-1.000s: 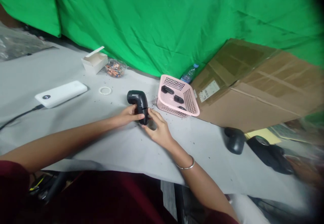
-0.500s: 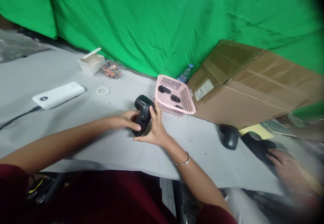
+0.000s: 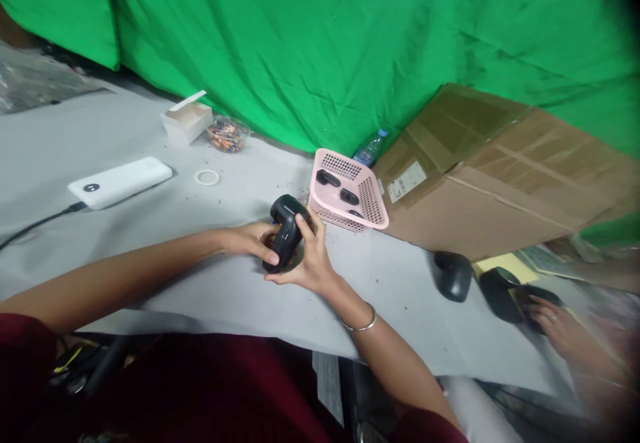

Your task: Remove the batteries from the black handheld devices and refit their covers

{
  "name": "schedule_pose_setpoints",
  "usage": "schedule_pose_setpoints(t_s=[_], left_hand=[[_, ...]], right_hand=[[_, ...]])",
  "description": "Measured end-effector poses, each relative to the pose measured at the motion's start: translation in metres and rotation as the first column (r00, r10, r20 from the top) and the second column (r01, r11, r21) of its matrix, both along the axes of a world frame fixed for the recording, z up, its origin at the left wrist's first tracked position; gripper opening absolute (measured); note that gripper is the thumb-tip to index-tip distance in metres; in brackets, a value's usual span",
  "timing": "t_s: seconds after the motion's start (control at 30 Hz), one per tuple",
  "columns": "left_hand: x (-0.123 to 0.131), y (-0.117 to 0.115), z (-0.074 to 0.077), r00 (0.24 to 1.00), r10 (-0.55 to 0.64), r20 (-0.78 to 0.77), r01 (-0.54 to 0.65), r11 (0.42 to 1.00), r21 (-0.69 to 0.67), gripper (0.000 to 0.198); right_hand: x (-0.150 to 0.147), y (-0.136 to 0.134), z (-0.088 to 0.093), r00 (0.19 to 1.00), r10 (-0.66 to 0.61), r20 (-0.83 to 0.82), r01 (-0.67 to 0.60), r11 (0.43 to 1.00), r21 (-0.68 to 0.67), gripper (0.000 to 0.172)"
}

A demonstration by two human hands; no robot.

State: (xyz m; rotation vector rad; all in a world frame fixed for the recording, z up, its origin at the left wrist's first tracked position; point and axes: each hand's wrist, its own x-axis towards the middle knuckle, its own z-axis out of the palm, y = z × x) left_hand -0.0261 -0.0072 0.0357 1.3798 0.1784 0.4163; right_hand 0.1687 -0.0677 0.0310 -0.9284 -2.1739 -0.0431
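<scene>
Both of my hands grip a black, pistol-shaped handheld device (image 3: 287, 235) with a thick handle and a rounded head, raised over the grey-covered table. Small pale lettering shows on its side, too fine to read. My left hand (image 3: 255, 239) is closed on the handle from the left, its thumb across the lower end. From the right, my right hand (image 3: 313, 253) holds it with fingertips near the head and the thumb under the handle's bottom. Just beyond them, a pink basket (image 3: 379, 211) contains several small black parts (image 3: 349, 196).
A large cardboard box (image 3: 475, 209) and a water bottle (image 3: 371, 149) stand behind. At right lies another black device (image 3: 454, 276), and a co-worker's hand (image 3: 555, 323) touches black equipment. Leftward are a white power bank (image 3: 123, 181), bead bracelet (image 3: 207, 177), white box (image 3: 186, 123) and tub (image 3: 229, 135).
My view has shifted slightly. The black device is turned a little in my hands, with both still around it. At right, the co-worker's hand and the black equipment have moved a little.
</scene>
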Motion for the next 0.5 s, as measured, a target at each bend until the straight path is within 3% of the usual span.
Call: schedule_pose_setpoints(t_s=[0.1, 0.2, 0.27, 0.37, 0.5], left_hand=[[0.003, -0.002, -0.005, 0.997, 0.073, 0.004, -0.073, 0.997, 0.038, 0.053], [0.009, -0.007, -0.014, 0.962, 0.272, -0.010, -0.267, 0.951, 0.155, 0.056], [0.013, -0.011, -0.019, 0.916, 0.402, -0.010, -0.373, 0.860, 0.347, 0.052], [0.017, -0.013, -0.018, 0.874, 0.484, 0.033, -0.392, 0.664, 0.637, 0.042], [0.011, -0.030, 0.003, 0.834, 0.550, 0.048, -0.391, 0.528, 0.754, 0.044]], right_hand=[[0.004, 0.003, 0.002, 0.999, 0.007, 0.037, -0.006, 0.999, -0.034, 0.131], [0.004, 0.005, 0.004, 1.000, -0.024, -0.013, 0.022, 0.993, -0.120, 0.115], [0.002, 0.004, 0.003, 0.993, -0.037, -0.111, 0.019, 0.988, -0.156, 0.097], [-0.004, 0.000, 0.001, 0.975, -0.026, -0.219, 0.003, 0.994, -0.106, 0.083], [-0.005, -0.002, -0.002, 0.954, -0.058, -0.293, 0.079, 0.995, 0.060, 0.074]])
